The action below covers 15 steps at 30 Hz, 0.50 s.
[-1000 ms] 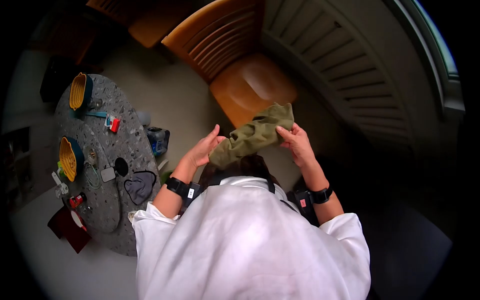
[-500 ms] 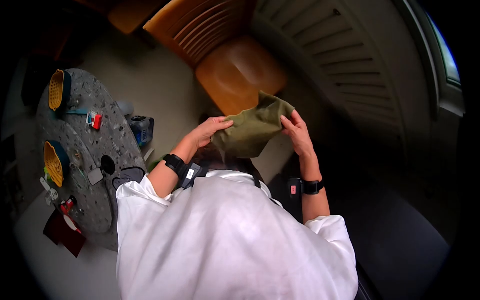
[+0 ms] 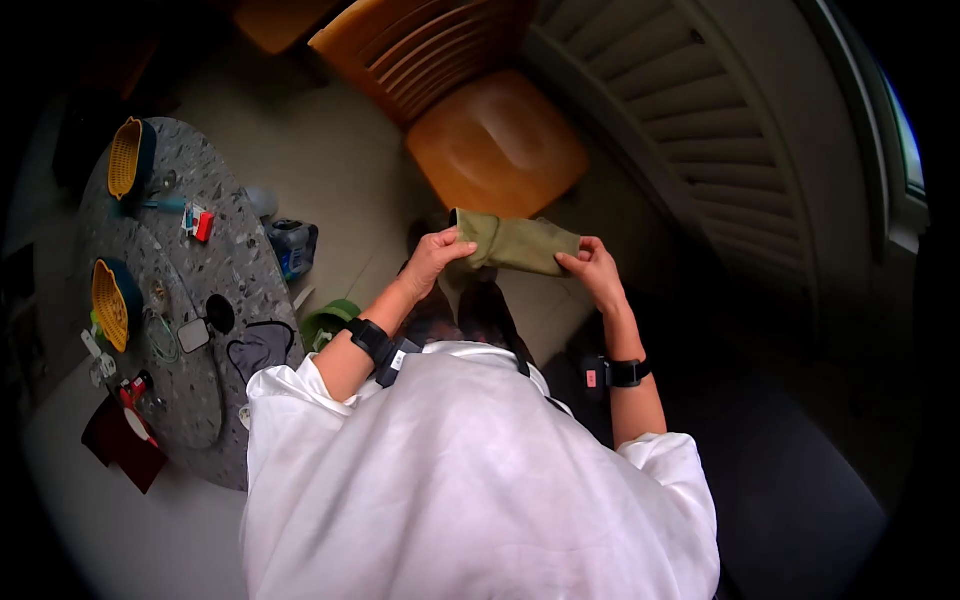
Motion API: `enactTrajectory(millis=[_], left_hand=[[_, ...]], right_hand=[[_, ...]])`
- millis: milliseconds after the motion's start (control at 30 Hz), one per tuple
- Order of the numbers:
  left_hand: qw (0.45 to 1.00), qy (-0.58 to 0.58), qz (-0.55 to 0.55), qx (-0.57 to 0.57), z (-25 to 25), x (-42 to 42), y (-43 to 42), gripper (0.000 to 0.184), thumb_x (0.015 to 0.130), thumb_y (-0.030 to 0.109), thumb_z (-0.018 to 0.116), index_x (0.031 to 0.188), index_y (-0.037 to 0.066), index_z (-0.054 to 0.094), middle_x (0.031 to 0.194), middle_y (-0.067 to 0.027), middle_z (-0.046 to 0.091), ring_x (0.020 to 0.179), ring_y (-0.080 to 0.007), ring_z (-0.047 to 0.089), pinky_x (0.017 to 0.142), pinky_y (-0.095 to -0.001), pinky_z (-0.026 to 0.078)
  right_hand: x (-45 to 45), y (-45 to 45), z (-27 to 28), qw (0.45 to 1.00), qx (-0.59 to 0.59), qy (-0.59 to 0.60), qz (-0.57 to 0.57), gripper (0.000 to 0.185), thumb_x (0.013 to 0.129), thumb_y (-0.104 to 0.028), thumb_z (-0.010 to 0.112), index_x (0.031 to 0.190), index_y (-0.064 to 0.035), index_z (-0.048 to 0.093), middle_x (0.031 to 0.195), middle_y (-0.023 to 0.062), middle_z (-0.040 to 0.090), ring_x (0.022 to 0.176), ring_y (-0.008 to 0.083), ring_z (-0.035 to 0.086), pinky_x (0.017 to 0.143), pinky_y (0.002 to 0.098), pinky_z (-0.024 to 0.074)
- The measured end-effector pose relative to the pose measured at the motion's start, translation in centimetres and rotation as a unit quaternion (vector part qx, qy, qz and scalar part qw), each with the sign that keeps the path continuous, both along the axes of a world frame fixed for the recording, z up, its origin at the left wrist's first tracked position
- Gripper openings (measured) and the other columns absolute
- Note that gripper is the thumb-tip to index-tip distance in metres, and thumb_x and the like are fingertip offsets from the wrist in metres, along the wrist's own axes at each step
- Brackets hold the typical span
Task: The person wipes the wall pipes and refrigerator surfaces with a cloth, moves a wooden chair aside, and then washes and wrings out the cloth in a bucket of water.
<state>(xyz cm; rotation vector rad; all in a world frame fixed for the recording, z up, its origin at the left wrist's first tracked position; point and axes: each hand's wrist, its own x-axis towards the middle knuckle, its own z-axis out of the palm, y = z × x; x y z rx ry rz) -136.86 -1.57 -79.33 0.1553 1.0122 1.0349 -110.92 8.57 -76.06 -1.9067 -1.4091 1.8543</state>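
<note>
An olive-green piece of cloth [image 3: 522,244] is stretched between my two hands, in front of the wooden chair. My left hand [image 3: 436,257] is closed on its left end, with the thumb on top near a dark opening at the corner. Pinched in my right hand [image 3: 594,270] is the cloth's right end. The cloth hangs as a narrow, folded strip. Whether it is a garment or a plain cloth, I cannot tell. Both wrists wear black straps with small boxes.
Ahead stands a wooden chair [image 3: 500,140]. On my left, a speckled grey table [image 3: 235,200] carries yellow-and-blue baskets [image 3: 112,305], a grey cloth item [image 3: 262,348] and small objects. A bottle pack [image 3: 292,247] and green bucket [image 3: 325,322] are on the floor.
The cloth has gone from a wide, hanging sheet to a narrower strip pulled level between my hands. My view has shifted slightly, bringing the green bucket more into sight.
</note>
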Motion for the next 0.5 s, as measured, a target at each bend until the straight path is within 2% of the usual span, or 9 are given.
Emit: enactTrajectory(millis=[67, 100, 200, 233, 300, 333, 400, 433, 500], left_hand=[[0.968, 0.19, -0.014, 0.161, -1.6, -0.4, 0.0, 0.025, 0.08, 0.013, 0.067, 0.065, 0.001, 0.051, 0.08, 0.0, 0.055, 0.075, -0.0073, 0.047, 0.069, -0.0226, 0.04], [0.968, 0.191, -0.011, 0.163, -2.3, -0.9, -0.1, 0.025, 0.08, 0.013, 0.067, 0.065, 0.001, 0.051, 0.08, 0.0, 0.055, 0.075, -0.0073, 0.047, 0.069, -0.0226, 0.04], [0.89, 0.351, -0.05, 0.286, -2.1, -3.1, 0.4, 0.029, 0.075, 0.01, 0.071, 0.063, -0.002, 0.046, 0.085, -0.0062, 0.058, 0.075, -0.0162, 0.051, 0.07, -0.0246, 0.041], [0.889, 0.353, -0.047, 0.288, -1.4, -3.9, 0.8, 0.029, 0.075, 0.01, 0.071, 0.063, -0.002, 0.046, 0.085, -0.0062, 0.058, 0.075, -0.0162, 0.051, 0.07, -0.0246, 0.041], [0.819, 0.429, -0.024, 0.379, 0.3, -5.5, 1.8, 0.028, 0.072, 0.011, 0.073, 0.062, -0.003, 0.05, 0.111, -0.0128, 0.063, 0.095, -0.0245, 0.059, 0.082, -0.0278, 0.045], [0.818, 0.431, -0.021, 0.381, 0.6, -6.5, 1.9, 0.028, 0.072, 0.011, 0.073, 0.062, -0.003, 0.05, 0.111, -0.0128, 0.063, 0.095, -0.0245, 0.059, 0.082, -0.0278, 0.045], [0.83, 0.439, -0.06, 0.338, 1.3, -8.4, 1.9, 0.028, 0.071, 0.013, 0.075, 0.062, -0.004, 0.054, 0.13, -0.0178, 0.051, 0.116, -0.0282, 0.054, 0.094, -0.0298, 0.042], [0.826, 0.44, -0.06, 0.347, 1.8, -9.3, 2.5, 0.028, 0.071, 0.013, 0.075, 0.062, -0.004, 0.054, 0.13, -0.0178, 0.051, 0.116, -0.0282, 0.054, 0.094, -0.0298, 0.042], [0.841, 0.394, -0.071, 0.364, 3.3, -10.9, 3.7, 0.028, 0.071, 0.016, 0.076, 0.063, -0.003, 0.056, 0.13, -0.019, 0.051, 0.119, -0.029, 0.052, 0.096, -0.0279, 0.041]], right_hand=[[-0.8, 0.2, 0.7, 0.997, 0.044, -0.056, 0.003, 0.052, 0.077, -0.018, 0.073, 0.119, 0.0016, 0.05, 0.09, 0.0038, 0.064, 0.07, 0.0078, 0.053, 0.066, 0.0213, 0.0444], [-1.1, 0.3, 0.6, 0.997, 0.047, -0.055, 0.005, 0.052, 0.077, -0.018, 0.073, 0.119, 0.0016, 0.05, 0.09, 0.0038, 0.064, 0.07, 0.0078, 0.053, 0.066, 0.0213, 0.0444], [-2.3, 0.7, 1.0, 0.993, 0.092, 0.067, 0.017, 0.058, 0.073, -0.023, 0.077, 0.12, 0.0007, 0.053, 0.094, 0.0053, 0.063, 0.07, 0.0077, 0.05, 0.065, 0.0218, 0.0438], [-3.2, 0.9, 2.2, 0.992, 0.097, 0.025, 0.083, 0.058, 0.073, -0.024, 0.077, 0.121, -0.0005, 0.054, 0.093, 0.0048, 0.062, 0.071, 0.0077, 0.05, 0.065, 0.0222, 0.0436], [-5.2, 1.2, 5.2, 0.966, 0.146, -0.068, 0.204, 0.045, 0.074, -0.026, 0.076, 0.11, -0.0045, 0.063, 0.082, 0.0043, 0.059, 0.069, 0.0107, 0.05, 0.064, 0.0238, 0.0434], [-5.9, 1.4, 5.9, 0.965, 0.15, -0.068, 0.206, 0.045, 0.074, -0.026, 0.076, 0.11, -0.0045, 0.063, 0.082, 0.0043, 0.059, 0.069, 0.0107, 0.05, 0.064, 0.0238, 0.0434], [-7.4, 1.8, 7.1, 0.934, 0.243, -0.111, 0.237, 0.03, 0.074, -0.024, 0.075, 0.097, -0.0064, 0.068, 0.079, 0.006, 0.057, 0.068, 0.015, 0.051, 0.065, 0.0252, 0.044], [-8.4, 2.0, 8.0, 0.939, 0.246, -0.126, 0.203, 0.022, 0.073, -0.023, 0.075, 0.086, -0.0062, 0.069, 0.082, 0.008, 0.056, 0.07, 0.0175, 0.053, 0.066, 0.0268, 0.0453], [-10.0, 2.2, 9.8, 0.913, 0.334, -0.136, 0.19, 0.02, 0.075, -0.021, 0.074, 0.087, -0.0063, 0.069, 0.086, 0.0068, 0.057, 0.075, 0.0167, 0.055, 0.067, 0.0283, 0.0461]])
